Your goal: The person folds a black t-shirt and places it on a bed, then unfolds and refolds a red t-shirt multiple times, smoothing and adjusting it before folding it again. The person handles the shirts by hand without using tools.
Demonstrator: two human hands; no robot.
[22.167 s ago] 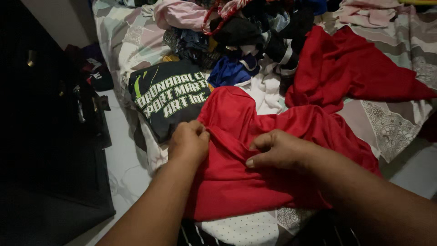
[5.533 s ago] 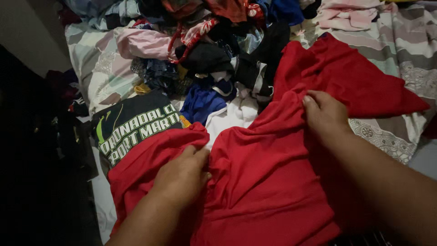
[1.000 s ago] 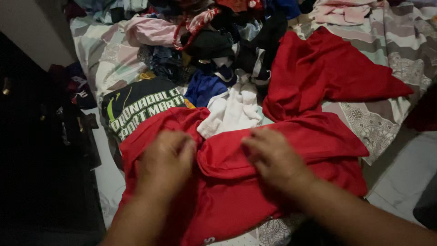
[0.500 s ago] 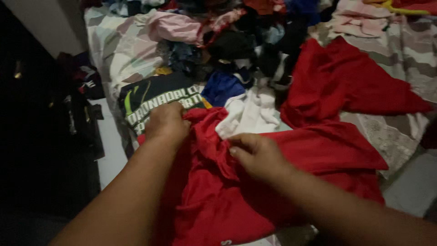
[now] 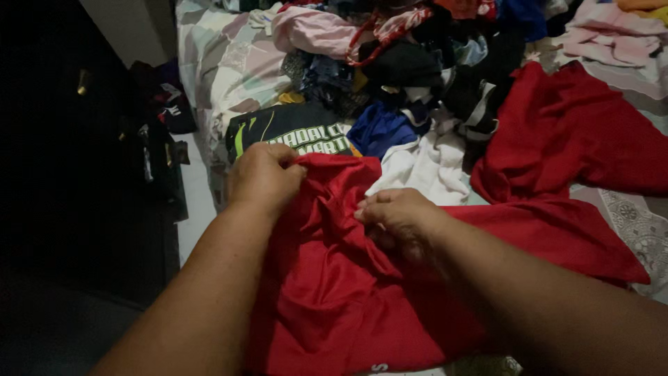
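Note:
A red shirt lies rumpled on the near edge of the bed in front of me. My left hand pinches its upper left edge, close to a dark folded shirt with green and white print. My right hand grips a fold of the same red cloth near its middle. A second red garment is spread out to the right, apart from both hands.
A heap of mixed clothes covers the far side of the patterned bedsheet. A white garment and a blue one lie just beyond my hands. Dark furniture stands at the left, pink clothes at far right.
Both hands have gathered the red shirt tighter and lifted its top edge a little toward the dark printed shirt. The view has shifted to the left.

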